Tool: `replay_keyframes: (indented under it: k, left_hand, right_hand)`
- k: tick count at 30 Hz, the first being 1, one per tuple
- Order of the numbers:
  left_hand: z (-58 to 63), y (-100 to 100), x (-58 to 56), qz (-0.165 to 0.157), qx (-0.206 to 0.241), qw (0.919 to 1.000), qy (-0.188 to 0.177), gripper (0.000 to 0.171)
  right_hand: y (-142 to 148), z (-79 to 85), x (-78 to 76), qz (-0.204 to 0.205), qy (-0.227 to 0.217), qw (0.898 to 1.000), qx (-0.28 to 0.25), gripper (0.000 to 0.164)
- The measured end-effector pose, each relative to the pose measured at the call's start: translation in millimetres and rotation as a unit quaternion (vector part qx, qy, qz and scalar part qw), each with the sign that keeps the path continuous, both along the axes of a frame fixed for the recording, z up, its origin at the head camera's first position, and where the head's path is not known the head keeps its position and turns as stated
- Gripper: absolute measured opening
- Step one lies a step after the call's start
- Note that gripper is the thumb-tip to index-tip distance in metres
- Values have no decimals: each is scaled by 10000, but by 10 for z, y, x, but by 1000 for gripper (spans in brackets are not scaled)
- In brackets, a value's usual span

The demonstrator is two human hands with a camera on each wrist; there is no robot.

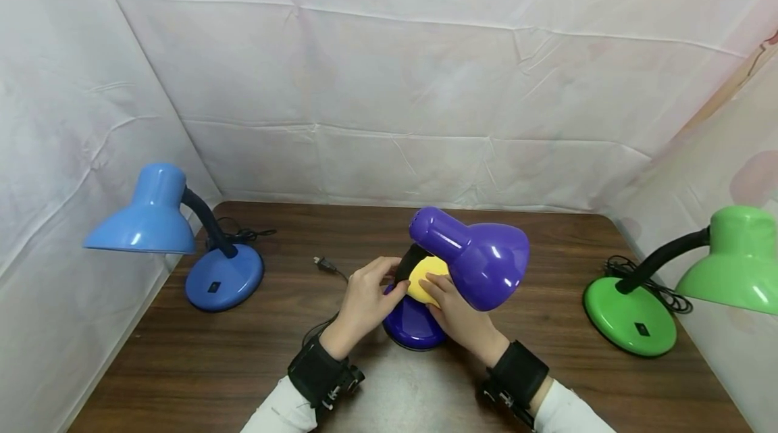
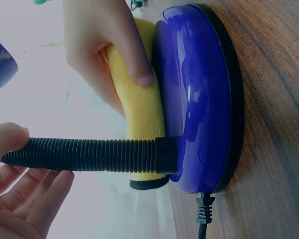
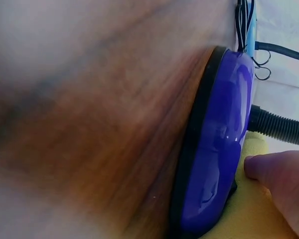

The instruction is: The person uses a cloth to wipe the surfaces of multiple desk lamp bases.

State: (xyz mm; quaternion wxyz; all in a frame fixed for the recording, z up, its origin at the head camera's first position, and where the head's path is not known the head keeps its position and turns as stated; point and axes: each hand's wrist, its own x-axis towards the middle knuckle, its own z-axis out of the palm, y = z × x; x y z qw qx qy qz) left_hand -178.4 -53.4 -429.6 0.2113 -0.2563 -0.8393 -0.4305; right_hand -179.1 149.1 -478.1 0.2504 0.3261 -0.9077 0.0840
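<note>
A purple desk lamp stands at the middle of the table, its shade tilted to the right. My left hand grips the lamp's black ribbed neck between thumb and fingers. In my right hand is a soft yellow cloth with a black edge, pinched by thumb and fingers. The cloth lies against the top of the purple base, beside the foot of the neck. From the right wrist, the thumb shows on the cloth, while the other fingers are hidden.
A blue lamp stands on the left and a green lamp on the right, both with bundled cords. The purple lamp's plug lies on the wooden table. White sheets hang behind and at the sides.
</note>
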Motion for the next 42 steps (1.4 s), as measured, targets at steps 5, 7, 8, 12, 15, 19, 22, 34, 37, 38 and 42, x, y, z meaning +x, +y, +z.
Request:
replay_keyframes:
  k: [5, 7, 8, 12, 15, 19, 22, 34, 37, 38, 42]
  left_hand:
    - [-3, 3, -6, 35, 23, 10000, 72, 23]
    - [-5, 3, -9, 34, 28, 10000, 80, 23]
    - [-7, 3, -10, 28, 25, 10000, 87, 23]
    - [-15, -3, -17, -14, 33, 10000, 84, 22]
    - [-22, -10, -20, -24, 36, 10000, 66, 23]
    - [-36, -21, -22, -15, 19, 10000, 4, 24]
    - [-46, -28, -22, -31, 12, 10000, -54, 24]
    - [-55, -23, -20, -67, 111, 9997, -196, 25]
    - [-49, -20, -17, -96, 139, 9996, -210, 25]
    - [-49, -20, -18, -93, 130, 9996, -213, 25]
    - [-54, -26, -21, -45, 110, 9998, -181, 24]
  right_hand:
    - [-68, 18, -101, -61, -592, 9980, -209, 40]
    - [-93, 31, -125, -81, -749, 9969, -243, 39]
    - [-102, 42, -128, -100, -800, 9965, -239, 38]
    - [-125, 100, -84, -151, -916, 9956, -139, 33]
    - [-127, 118, -24, -117, -795, 9967, 67, 27]
    - [-101, 93, 66, -7, -363, 9984, 435, 26]
    - [-75, 72, 129, 14, -96, 9981, 601, 28]
    - [-6, 76, 359, -229, 20, 9950, 968, 39]
    - [27, 75, 428, -205, -28, 9955, 923, 41]
    - [37, 75, 451, -183, -45, 9958, 892, 40]
    - [72, 83, 555, 22, -171, 9971, 740, 39]
